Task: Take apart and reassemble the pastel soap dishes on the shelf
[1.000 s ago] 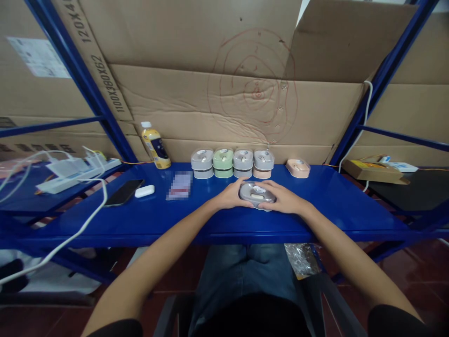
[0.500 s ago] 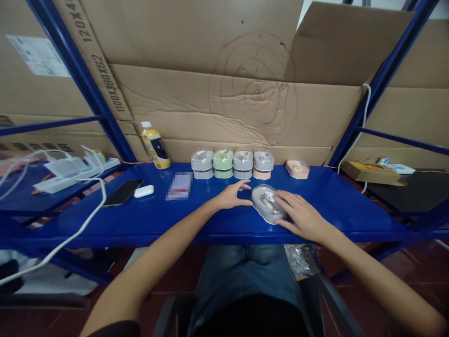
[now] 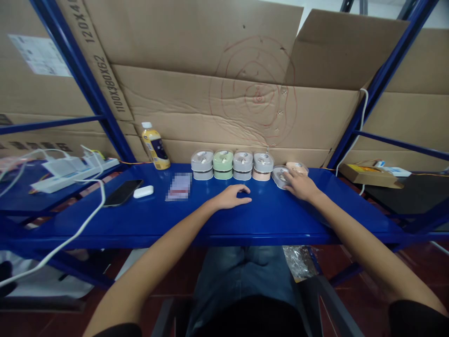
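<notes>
On the blue steel shelf (image 3: 280, 223), the right hand (image 3: 301, 185) sits half open, its fingers (image 3: 293, 177) spread and pressing down on a grey oval case (image 3: 279, 177); how firmly they have hold of it I cannot tell; that case lies flat on the shelf, just beside a peach oval case (image 3: 298, 166), and the fingertips reach close to that one too; the left hand (image 3: 231, 197) rests palm down on the bare blue metal, fingers loosely curled, holding nothing; it is well apart from the right hand and nearest a blurred flat packet (image 3: 178, 186); along the back of the shelf stand four stacked lidded containers in a tight row, a grey one (image 3: 202, 164), a green one (image 3: 223, 164), another grey one (image 3: 242, 165) and one with a grey top on a peach base (image 3: 262, 165); the grey oval case lies just to the right of that row; further left are a yellow-labelled plastic bottle (image 3: 155, 152), a white earbud case (image 3: 143, 191) and a black smartphone (image 3: 122, 193), lying face up; a white power strip (image 3: 73, 171) sits beyond them, trailing white cables (image 3: 84, 224); behind everything rise flattened cardboard sheets (image 3: 175, 103) marked with red concentric scribbles (image 3: 257, 96).
</notes>
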`<state>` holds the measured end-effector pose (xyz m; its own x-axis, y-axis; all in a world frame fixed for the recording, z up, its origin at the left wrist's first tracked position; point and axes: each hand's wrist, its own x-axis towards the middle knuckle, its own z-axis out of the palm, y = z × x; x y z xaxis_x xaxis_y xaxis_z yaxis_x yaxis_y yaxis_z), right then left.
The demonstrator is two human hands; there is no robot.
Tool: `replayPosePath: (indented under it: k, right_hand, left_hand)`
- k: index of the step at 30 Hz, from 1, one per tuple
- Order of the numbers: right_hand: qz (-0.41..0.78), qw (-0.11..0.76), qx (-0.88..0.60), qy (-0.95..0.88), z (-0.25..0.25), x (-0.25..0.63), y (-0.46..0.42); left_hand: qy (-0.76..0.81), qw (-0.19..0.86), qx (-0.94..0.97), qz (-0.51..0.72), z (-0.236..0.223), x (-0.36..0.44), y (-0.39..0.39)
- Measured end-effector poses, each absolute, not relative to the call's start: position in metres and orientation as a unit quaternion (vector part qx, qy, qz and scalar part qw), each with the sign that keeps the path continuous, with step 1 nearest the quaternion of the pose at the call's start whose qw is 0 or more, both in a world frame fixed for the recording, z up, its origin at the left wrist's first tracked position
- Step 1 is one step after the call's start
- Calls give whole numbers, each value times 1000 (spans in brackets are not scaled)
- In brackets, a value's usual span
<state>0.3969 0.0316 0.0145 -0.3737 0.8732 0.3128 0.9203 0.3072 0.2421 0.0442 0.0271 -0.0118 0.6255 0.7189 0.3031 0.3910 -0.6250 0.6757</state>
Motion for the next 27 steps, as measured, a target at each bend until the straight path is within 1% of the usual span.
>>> replayPosePath:
  k: [5, 8, 10, 14, 16, 17, 20, 22, 27]
  right_hand:
    - [-196, 37, -590, -782, 17, 381, 72]
    - [-181, 62, -625, -757, 18, 374, 81]
    - [-163, 104, -636, -748, 21, 370, 80]
    - [-122, 234, -626, -733, 34, 352, 73]
    - [-121, 283, -626, -717, 42, 333, 71]
    - [-122, 290, -631, -709, 45, 321, 72]
    - [-130, 266, -664, -687, 46, 286, 78]
    - [-141, 266, -682, -666, 42, 269, 83]
    - [-144, 295, -695, -639, 34, 266, 90]
  left_hand:
    - [322, 283, 857, 286, -11, 44, 27]
    - [315, 277, 862, 284, -12, 44, 27]
    - [313, 269, 866, 282, -12, 44, 28]
    - [314, 263, 868, 282, -12, 44, 29]
    - [313, 266, 867, 283, -12, 44, 28]
    - [311, 267, 867, 284, -12, 44, 28]
    - [308, 270, 866, 287, -12, 44, 28]
    - [307, 268, 867, 288, -11, 44, 28]
    - [304, 270, 867, 287, -10, 43, 28]
